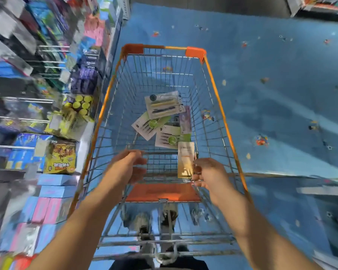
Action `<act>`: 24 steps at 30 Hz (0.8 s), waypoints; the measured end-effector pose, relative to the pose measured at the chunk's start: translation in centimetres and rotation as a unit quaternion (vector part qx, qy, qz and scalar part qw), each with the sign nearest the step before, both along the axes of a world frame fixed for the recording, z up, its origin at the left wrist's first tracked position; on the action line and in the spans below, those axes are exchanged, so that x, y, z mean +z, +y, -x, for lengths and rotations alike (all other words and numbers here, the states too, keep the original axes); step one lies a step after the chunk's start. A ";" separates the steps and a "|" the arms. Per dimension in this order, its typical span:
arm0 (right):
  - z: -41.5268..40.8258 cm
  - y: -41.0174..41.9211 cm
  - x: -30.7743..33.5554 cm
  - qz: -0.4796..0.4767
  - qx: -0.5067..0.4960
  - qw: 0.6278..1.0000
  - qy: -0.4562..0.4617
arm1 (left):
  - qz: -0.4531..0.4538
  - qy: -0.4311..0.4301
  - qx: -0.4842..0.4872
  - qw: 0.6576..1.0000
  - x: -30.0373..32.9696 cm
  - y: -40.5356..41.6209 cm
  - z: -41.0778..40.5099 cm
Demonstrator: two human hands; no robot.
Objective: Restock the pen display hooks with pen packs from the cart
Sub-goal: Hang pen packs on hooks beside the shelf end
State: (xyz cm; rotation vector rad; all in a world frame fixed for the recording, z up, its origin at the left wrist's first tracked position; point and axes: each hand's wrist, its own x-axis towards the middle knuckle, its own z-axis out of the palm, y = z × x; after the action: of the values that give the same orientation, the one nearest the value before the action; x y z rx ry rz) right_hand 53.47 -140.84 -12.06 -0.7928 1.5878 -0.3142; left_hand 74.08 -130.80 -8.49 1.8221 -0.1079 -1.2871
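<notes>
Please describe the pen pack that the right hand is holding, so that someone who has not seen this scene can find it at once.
Start at the orange-rimmed wire cart in the blue-floored aisle. At its near end, above the orange seat flap, the right hand pinches a narrow pen pack. It is yellowish and stands upright, while the other packs lie flat on the cart bottom.

Bare forearms (98, 201), dark trousers (158, 266).

The cart (215, 88) has grey wire with orange rim and an orange seat flap (162, 191). The pen packs (164, 106) are white and green. The floor (271, 94) is blue with small coloured specks.
</notes>
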 end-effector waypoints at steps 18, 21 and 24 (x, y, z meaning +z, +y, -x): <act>-2.3 -3.7 -18.6 -0.015 0.090 0.958 0.272 | -0.115 0.040 -0.093 0.988 -13.1 -8.5 1.7; -2.8 -4.2 -22.3 0.002 0.109 0.949 0.295 | -0.126 0.061 -0.081 0.987 -16.1 -9.5 1.8; -3.3 -4.2 -25.7 0.036 0.125 0.942 0.309 | -0.138 0.088 -0.068 0.984 -18.9 -9.8 2.3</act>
State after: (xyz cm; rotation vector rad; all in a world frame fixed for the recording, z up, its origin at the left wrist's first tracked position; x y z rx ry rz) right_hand 56.76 -145.03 -37.73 -1.2186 2.0326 0.0779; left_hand 71.81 -140.58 -27.35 1.9491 0.0475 -1.6188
